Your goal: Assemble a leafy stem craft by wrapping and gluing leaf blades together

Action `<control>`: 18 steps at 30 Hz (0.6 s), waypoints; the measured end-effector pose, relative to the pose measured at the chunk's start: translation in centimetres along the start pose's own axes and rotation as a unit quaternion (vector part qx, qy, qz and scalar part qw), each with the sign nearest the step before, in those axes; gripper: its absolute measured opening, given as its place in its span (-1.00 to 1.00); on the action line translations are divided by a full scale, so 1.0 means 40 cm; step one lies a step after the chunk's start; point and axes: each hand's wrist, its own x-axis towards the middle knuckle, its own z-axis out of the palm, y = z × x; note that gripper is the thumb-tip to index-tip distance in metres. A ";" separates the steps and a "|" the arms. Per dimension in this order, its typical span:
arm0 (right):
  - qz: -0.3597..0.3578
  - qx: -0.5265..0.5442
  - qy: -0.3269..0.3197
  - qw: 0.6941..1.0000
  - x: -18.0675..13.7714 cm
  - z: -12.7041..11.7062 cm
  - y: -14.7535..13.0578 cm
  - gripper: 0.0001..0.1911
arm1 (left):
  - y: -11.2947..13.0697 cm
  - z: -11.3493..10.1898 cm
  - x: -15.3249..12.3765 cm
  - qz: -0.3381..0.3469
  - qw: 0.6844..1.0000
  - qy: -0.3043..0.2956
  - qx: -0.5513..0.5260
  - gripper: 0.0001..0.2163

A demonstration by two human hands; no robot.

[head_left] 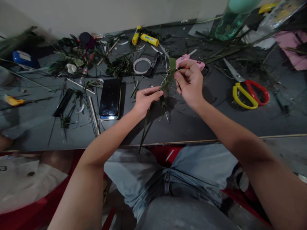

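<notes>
My left hand (pixel 146 101) pinches a thin pale wire (pixel 167 59) with green leaf material wrapped around part of it. The wire runs up past the fingers, and its lower end sticks out below them. My right hand (pixel 190 81) is closed, its fingertips at a flat green leaf strip (pixel 172 67) that leads down to the wrapped part. Just behind the right hand lies a pink glue gun (pixel 184 58), partly covered by the fingers. Left of the strip are a black marker (pixel 153 65) and a roll of tape (pixel 142 58).
Scissors with yellow and red handles (pixel 249 93) lie at right. A phone (pixel 110 97) lies left of my left hand. Two yellow tubes (pixel 149 39), a green bottle (pixel 230 24) and woven green pieces (pixel 120 65) are farther back. The table's edge (pixel 203 141) runs before my lap.
</notes>
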 end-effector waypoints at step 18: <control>-0.013 -0.001 -0.063 0.998 -0.038 0.040 -0.011 -0.38 | 0.023 0.019 -0.032 0.104 0.984 0.096 0.108 -0.86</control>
